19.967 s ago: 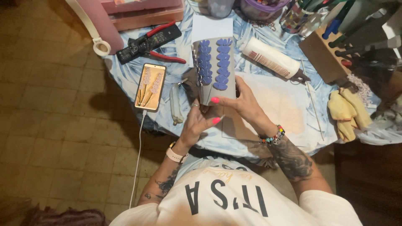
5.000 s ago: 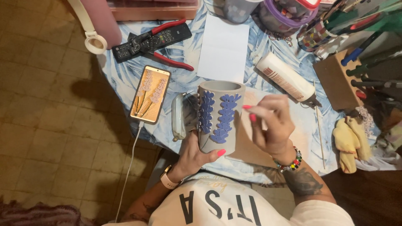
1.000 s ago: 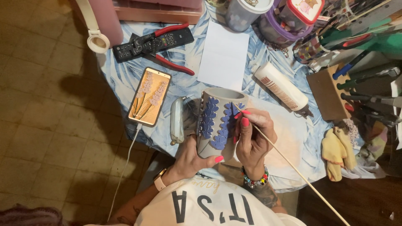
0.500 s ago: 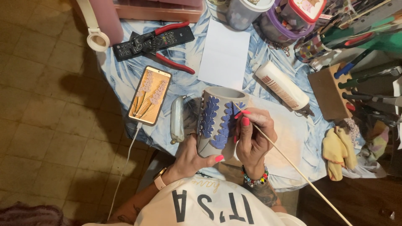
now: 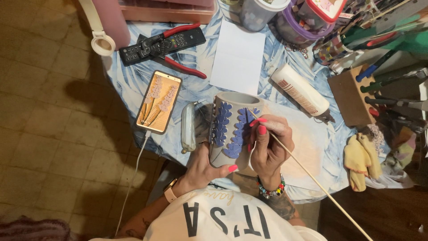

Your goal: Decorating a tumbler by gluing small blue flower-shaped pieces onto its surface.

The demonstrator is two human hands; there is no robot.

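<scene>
Little has shifted: left hand point(image 5: 203, 167) still grips the grey cup point(image 5: 229, 129) mid-frame; right hand point(image 5: 269, 143) pinches a wooden stick point(image 5: 312, 176).

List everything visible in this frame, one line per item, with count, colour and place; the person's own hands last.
Cup: 1, grey with blue-purple petal shapes, held at the table's near edge.
Thin stick: 1, pale wood, tip at the cup, slanting lower right.
Phone: 1, screen lit, left of the cup, white cable attached.
Remote control: 1, black, top left.
Pliers: 1, red handles, by the remote control.
Paper sheet: 1, white, above the cup.
Tube: 1, white, right of the cup.
Cloth: 1, yellow, right edge.
Wooden block: 1, brown, holding tools, right.
Table: 1, blue leaf-print cover.
Left hand: grips the cup from below.
Right hand: holds the thin stick.
</scene>
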